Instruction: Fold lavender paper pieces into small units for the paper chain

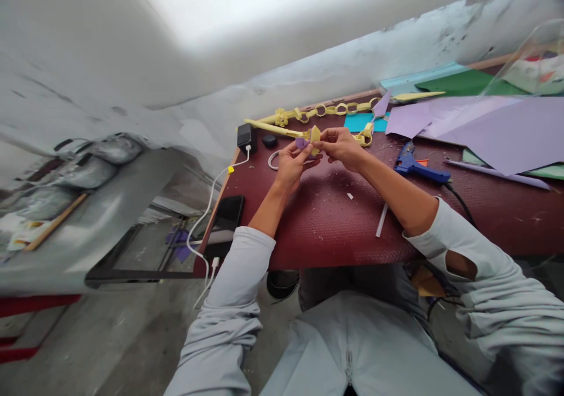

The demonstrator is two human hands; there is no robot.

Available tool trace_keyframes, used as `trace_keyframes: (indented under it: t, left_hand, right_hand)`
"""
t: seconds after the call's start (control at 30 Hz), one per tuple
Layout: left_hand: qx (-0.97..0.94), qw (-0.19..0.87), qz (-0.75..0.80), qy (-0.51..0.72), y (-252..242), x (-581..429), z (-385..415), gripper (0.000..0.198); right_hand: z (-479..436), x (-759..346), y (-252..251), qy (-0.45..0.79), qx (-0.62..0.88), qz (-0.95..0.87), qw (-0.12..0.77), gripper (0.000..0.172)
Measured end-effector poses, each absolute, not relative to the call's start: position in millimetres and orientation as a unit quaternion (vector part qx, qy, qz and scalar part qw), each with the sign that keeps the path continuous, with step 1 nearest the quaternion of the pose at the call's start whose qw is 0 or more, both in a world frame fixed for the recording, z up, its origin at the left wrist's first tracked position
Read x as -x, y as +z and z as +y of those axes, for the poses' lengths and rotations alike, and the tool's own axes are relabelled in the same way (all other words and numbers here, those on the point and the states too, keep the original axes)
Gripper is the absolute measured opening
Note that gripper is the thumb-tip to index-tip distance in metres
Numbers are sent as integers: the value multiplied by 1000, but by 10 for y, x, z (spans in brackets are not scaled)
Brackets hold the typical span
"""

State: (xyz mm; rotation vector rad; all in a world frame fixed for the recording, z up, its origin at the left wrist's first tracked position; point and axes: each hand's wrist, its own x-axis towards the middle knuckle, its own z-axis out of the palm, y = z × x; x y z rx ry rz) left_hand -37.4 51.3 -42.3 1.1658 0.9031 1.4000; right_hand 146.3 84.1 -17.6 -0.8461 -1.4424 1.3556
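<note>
Over the dark red table, my left hand (291, 164) and my right hand (340, 148) meet around a small folded yellow paper piece (315, 140). The fingers of both hands pinch it. A bit of purple paper (301, 143) shows at my left fingertips, partly hidden. Behind the hands, a yellow paper stick (273, 127) slants back to the left. Close by, a yellow paper chain (321, 110) runs along the table's back edge, with a small yellow paper flower (281, 117) at its left end. More yellow links (365, 135) lie beside my right hand.
A blue glue gun (418, 165) and a white glue stick (381, 220) lie right of the hands. Large purple sheets (493, 131) and a green sheet (471, 82) cover the table's right side. At left are a black charger (245, 138), a white cable (213, 193) and a phone (227, 217).
</note>
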Motion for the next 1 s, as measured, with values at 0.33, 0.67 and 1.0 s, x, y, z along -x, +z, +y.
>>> trace_keyframes:
  t: [0.33, 0.67, 1.0]
  left_hand:
    - [-480, 527, 383, 587, -467, 394, 549, 44]
    - [-478, 496, 410, 597, -562, 427, 632, 57]
    - [-458, 435, 485, 605, -515, 677, 735, 41]
  right_hand:
    - [858, -1461, -191, 536, 389, -577, 479, 35]
    - [877, -1454, -254, 534, 401, -591, 452, 24]
    - [896, -1439, -277, 510, 451, -586, 440, 25]
